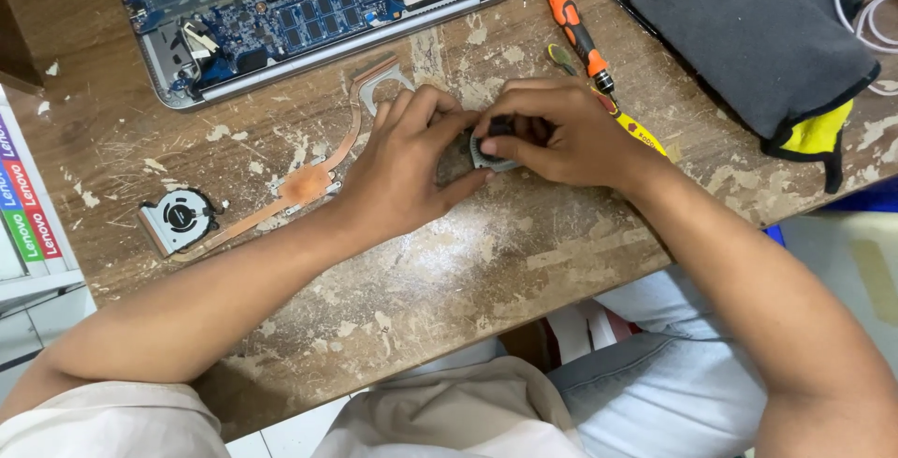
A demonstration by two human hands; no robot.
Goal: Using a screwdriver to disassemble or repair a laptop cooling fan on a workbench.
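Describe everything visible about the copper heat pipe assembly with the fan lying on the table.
The heat pipe assembly lies flat on the worn wooden table, below the opened laptop. A thin copper-coloured pipe curves from a small grey fan with a round dark hub at lower left, past a flat copper plate at mid-length, up to a silvery metal bracket near the laptop's edge. The left hand lies right beside its upper part; whether they touch cannot be told.
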